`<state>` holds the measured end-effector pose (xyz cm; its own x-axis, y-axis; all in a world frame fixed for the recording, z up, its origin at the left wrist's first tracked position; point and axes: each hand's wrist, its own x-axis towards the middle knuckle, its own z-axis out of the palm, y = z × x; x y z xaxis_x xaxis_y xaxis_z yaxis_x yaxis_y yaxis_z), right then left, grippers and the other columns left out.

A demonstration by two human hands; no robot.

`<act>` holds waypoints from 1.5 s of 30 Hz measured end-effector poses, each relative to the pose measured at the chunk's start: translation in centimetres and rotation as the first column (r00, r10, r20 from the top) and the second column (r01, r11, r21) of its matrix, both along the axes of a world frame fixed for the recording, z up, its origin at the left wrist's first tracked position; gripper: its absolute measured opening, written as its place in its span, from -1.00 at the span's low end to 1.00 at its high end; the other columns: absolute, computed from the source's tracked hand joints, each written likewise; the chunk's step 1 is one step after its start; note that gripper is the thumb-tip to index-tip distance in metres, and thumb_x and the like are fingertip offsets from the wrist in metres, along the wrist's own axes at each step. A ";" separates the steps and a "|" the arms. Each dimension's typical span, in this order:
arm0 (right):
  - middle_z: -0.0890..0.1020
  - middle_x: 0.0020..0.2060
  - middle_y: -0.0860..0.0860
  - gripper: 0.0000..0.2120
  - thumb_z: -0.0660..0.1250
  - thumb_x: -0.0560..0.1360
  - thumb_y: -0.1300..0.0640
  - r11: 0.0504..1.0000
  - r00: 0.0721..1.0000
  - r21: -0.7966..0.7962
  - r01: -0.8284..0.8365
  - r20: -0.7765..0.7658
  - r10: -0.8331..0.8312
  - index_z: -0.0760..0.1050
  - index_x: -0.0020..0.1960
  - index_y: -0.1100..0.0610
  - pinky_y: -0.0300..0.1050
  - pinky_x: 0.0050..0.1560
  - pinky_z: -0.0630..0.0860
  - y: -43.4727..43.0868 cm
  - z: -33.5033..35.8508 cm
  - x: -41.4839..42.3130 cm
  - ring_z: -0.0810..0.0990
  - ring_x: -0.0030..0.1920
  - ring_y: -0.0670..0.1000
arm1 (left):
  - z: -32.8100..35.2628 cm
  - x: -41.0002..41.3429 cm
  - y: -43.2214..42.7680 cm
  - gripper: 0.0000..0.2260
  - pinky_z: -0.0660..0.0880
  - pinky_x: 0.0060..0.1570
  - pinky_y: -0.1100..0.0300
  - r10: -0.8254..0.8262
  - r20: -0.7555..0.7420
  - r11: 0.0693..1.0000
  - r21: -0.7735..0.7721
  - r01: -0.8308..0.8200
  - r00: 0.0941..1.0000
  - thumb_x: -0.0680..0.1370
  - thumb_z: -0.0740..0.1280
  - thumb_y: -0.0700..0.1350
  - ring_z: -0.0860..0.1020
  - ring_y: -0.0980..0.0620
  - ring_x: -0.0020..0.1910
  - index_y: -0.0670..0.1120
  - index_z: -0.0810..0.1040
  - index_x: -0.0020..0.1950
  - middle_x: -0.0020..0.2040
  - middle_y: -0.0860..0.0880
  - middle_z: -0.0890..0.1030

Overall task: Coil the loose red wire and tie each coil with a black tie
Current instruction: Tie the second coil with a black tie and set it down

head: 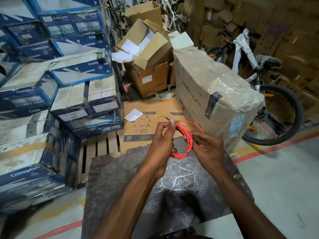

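- While the coil (187, 138) hung above the slab's (120, 178) far edge, the left hand (160, 140) gripped its left side, thumb on a tie (167, 118).
- The right hand (207, 149) pinched its right side.

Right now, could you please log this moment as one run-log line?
left hand: grips coiled red wire, thumb on thin black tie | right hand: grips same coil

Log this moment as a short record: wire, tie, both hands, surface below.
wire: red wire coil, looped, held in the air
tie: black tie, crosses the coil's top, end poking past the thumb
left hand: grips coil's upper left, thumb on tie
right hand: pinches coil's right side
below: dark stone slab
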<state>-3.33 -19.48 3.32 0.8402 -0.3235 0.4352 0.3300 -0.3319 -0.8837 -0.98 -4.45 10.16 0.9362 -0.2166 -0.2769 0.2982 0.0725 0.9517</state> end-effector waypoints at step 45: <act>0.71 -0.13 0.00 -0.80 0.44 0.47 0.06 0.722 0.895 0.689 -0.067 -0.278 0.349 0.67 0.06 0.11 -0.25 -0.20 0.63 -0.9 7.0 1.1 0.64 -0.22 -0.09 | -0.4 -1.7 1.6 -0.73 0.18 -0.36 0.17 0.134 0.118 0.985 0.091 -0.145 0.984 0.64 0.31 -0.07 0.31 0.21 -0.45 -0.06 0.54 -0.26 -0.50 0.18 0.39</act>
<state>-2.26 -20.35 10.35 0.9657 -0.2008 -0.1647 -0.0715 0.4041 -0.9119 -2.67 -2.90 9.78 0.9814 -0.0582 -0.1832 0.1840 0.0098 0.9829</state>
